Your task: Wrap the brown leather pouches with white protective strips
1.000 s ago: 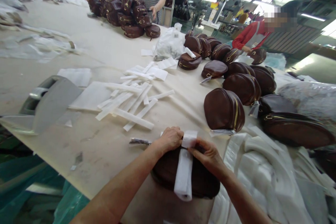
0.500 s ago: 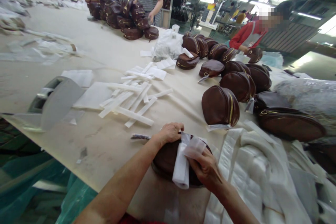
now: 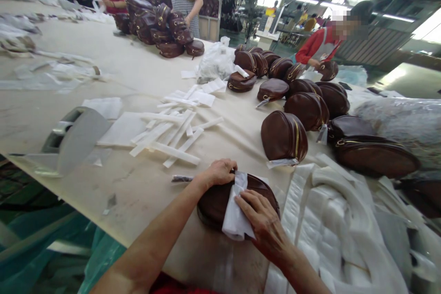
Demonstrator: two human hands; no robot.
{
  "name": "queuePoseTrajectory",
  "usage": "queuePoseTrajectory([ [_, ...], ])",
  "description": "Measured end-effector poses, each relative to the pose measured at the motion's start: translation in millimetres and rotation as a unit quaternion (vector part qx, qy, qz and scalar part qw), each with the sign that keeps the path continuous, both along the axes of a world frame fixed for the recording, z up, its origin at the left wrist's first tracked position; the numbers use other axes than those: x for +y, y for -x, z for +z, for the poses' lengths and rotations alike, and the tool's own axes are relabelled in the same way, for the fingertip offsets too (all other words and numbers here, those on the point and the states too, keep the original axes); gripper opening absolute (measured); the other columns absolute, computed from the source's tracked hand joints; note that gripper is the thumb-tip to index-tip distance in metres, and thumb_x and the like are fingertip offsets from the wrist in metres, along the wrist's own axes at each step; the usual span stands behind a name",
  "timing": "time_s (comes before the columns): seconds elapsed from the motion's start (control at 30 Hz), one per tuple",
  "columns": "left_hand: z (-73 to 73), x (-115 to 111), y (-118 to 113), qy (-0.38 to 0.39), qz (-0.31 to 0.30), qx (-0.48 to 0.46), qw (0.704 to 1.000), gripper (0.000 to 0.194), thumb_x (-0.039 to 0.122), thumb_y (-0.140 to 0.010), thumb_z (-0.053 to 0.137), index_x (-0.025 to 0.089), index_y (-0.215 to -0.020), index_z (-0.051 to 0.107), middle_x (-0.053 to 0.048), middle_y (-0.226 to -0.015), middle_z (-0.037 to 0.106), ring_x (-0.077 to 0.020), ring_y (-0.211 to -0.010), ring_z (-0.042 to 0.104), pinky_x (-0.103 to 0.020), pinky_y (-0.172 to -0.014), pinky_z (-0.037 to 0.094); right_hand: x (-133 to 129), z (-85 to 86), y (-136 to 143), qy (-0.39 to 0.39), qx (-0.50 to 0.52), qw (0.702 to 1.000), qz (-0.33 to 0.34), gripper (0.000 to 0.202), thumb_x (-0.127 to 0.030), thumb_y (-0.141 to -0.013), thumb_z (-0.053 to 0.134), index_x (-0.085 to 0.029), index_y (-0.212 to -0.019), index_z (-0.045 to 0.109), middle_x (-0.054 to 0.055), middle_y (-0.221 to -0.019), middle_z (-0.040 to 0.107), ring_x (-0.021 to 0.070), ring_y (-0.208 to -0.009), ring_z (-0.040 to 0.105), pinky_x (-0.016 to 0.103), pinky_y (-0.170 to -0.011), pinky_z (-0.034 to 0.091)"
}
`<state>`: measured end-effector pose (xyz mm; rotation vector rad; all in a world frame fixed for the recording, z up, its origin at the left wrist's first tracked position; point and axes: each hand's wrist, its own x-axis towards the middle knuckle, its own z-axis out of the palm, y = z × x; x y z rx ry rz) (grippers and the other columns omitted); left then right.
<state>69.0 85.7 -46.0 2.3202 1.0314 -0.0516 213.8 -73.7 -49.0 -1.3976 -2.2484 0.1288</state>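
A round dark brown leather bag [image 3: 214, 203] lies flat on the table in front of me. Across its top is a roll of thin white wrap [image 3: 234, 218]. My left hand [image 3: 220, 172] rests at the bag's far edge, fingers bent together near the upper end of the wrap; what they pinch is too small to make out. My right hand [image 3: 263, 216] lies over the right side of the wrap and the bag, its fingers stretched out and pressing on the wrap. A small clear-wrapped strip [image 3: 182, 178] lies left of the bag.
White strips [image 3: 175, 135] and a tape dispenser [image 3: 74, 138] lie to the left. Brown bags [image 3: 284, 135] line the right side. White foam sheeting [image 3: 330, 220] is at the near right. People stand across the table [image 3: 113, 69].
My right hand has gone from lifting a translucent flap of the wrap to lying over it, with the flap now down. My left hand has hardly moved. The view has shifted slightly.
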Motion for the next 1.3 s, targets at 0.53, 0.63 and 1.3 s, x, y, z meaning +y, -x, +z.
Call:
queuePoseTrajectory([
  [0.53,11.2,-78.6,40.4,-0.071,-0.085,-0.318,0.941,0.026,0.015,-0.089,0.044,0.013,-0.112,0.057,-0.01,-0.113,0.061,-0.0189,-0.113,0.052,-0.035,-0.103,0.042,2.6,0.2,4.4,-0.01,0.071,0.997,-0.014,0.045,-0.003,-0.083,0.038,-0.018,-0.121,0.057,0.01,-0.112,0.063,0.0223,-0.108,0.054,0.04,-0.091,0.05],
  [0.63,8.0,-78.1,38.9,-0.094,-0.089,-0.315,0.94,0.029,0.011,-0.088,0.041,0.011,-0.113,0.055,-0.011,-0.113,0.06,-0.0194,-0.113,0.051,-0.036,-0.103,0.043,3.2,3.2,8.5,-0.01,0.088,0.996,-0.031,0.044,-0.002,-0.083,0.038,-0.019,-0.117,0.059,0.009,-0.109,0.064,0.0211,-0.103,0.056,0.038,-0.088,0.05],
  [1.3,5.7,-83.2,39.5,-0.173,-0.109,-0.324,0.924,0.031,0.027,-0.094,0.042,0.01,-0.119,0.052,-0.012,-0.111,0.062,-0.0204,-0.109,0.054,-0.038,-0.099,0.046,-4.3,-2.7,20.3,-0.03,0.078,0.994,-0.072,0.046,-0.004,-0.08,0.039,-0.019,-0.119,0.059,0.011,-0.116,0.06,0.0237,-0.112,0.052,0.042,-0.093,0.048],
])
